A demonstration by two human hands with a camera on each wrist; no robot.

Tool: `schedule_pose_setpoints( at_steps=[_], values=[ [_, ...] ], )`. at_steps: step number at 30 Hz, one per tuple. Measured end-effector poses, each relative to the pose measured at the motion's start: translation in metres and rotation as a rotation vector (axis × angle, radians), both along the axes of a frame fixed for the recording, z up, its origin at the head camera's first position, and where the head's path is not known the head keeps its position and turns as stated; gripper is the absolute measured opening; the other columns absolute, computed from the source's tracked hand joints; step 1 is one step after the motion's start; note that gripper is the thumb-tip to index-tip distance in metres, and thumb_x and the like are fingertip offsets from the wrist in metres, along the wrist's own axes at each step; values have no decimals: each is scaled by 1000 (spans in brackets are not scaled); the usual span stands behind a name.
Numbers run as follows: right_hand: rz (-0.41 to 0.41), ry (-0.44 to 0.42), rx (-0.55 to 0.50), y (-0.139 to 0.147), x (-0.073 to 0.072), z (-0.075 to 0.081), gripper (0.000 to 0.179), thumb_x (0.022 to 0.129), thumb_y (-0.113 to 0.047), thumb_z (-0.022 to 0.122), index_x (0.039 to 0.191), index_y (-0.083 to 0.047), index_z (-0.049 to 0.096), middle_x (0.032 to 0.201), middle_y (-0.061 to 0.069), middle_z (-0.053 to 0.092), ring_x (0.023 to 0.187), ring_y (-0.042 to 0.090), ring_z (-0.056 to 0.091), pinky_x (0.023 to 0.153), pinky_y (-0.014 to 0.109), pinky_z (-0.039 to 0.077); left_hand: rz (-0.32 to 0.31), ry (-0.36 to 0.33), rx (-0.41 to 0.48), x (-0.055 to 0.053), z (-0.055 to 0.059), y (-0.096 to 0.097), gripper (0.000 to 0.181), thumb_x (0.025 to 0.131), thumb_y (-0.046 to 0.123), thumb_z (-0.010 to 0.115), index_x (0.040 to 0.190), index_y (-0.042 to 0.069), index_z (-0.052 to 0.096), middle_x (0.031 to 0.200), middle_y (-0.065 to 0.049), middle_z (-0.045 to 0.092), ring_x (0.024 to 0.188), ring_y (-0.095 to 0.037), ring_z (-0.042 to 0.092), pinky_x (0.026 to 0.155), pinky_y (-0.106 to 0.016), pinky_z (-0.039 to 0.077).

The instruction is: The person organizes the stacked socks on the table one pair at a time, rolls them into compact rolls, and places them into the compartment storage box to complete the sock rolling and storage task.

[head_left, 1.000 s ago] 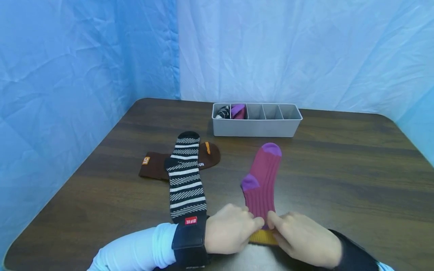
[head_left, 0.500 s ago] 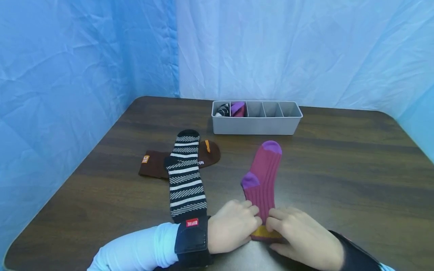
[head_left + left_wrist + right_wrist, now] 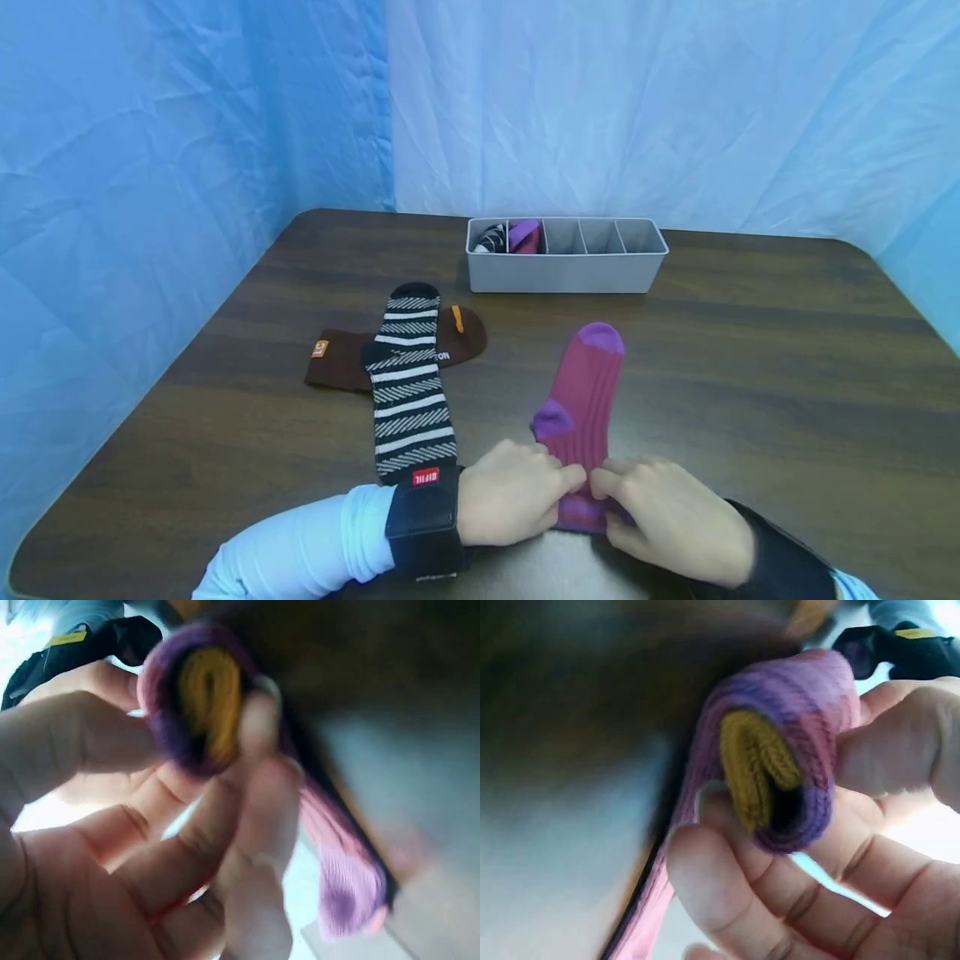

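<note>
A magenta ribbed knit sock [image 3: 592,383], pinched at its rolled end [image 3: 581,512] by my left hand [image 3: 516,496] and my right hand [image 3: 675,521]

The sock lies on the table at the lower centre of the head view, its purple toe pointing up the frame and its purple heel bulging to the left. I grip its near end from both sides, thumbs and fingers curled on the roll. In both wrist views, mustard-yellow knit shows coiled inside the magenta and purple layers.

Left of centre, a black-and-white striped knit sock [image 3: 411,392] lies across a dark brown knit sock [image 3: 341,360] with an orange tag. My black wristband [image 3: 424,525] is just beside the striped one's near end.

At upper centre stands a long grey divided box [image 3: 566,273]; its leftmost compartment holds a black-and-white bundle [image 3: 492,239], the next a purple-and-magenta bundle [image 3: 524,237]. Under everything is a dark brown wood-grain table [image 3: 765,375]; pale blue sheeting [image 3: 600,100] fills the top of the frame.
</note>
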State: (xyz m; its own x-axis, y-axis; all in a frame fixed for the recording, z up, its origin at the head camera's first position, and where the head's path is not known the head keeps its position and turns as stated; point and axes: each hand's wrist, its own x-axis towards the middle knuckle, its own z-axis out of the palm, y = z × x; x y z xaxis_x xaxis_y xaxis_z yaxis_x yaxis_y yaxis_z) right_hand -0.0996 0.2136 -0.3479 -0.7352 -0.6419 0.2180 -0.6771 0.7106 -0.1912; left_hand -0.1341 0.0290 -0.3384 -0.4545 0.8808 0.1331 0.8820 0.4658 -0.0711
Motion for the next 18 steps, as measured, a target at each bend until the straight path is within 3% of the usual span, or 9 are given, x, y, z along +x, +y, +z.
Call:
schedule_pose_setpoints(
  at_steps=[5, 11, 18],
  values=[
    [-56, 58, -16, 0, -2, 1, 25, 59, -11, 66, 70, -19, 44, 65, -15, 40, 53, -3, 31, 47, 14, 29, 12, 97, 49, -4, 0, 1, 11, 70, 14, 60, 79, 20, 56, 72, 8, 54, 63, -6, 50, 45, -18, 35],
    [11, 126, -23, -1, 2, 3, 24, 56, -4, 62, 68, -18, 48, 67, -14, 40, 57, -3, 33, 51, 15, 32, -40, 125, -43, -3, 1, 0, 6, 72, 20, 60, 77, 22, 61, 72, 9, 53, 63, -6, 49, 46, -17, 34],
    [8, 113, 41, -2, 6, 5, 29, 56, -22, 74, 71, -17, 49, 68, -14, 40, 59, -3, 33, 53, 17, 34, -75, 69, 60, 1, 2, -2, 17, 74, 29, 60, 88, 19, 56, 80, 8, 53, 70, -4, 50, 51, -17, 37]
  ],
)
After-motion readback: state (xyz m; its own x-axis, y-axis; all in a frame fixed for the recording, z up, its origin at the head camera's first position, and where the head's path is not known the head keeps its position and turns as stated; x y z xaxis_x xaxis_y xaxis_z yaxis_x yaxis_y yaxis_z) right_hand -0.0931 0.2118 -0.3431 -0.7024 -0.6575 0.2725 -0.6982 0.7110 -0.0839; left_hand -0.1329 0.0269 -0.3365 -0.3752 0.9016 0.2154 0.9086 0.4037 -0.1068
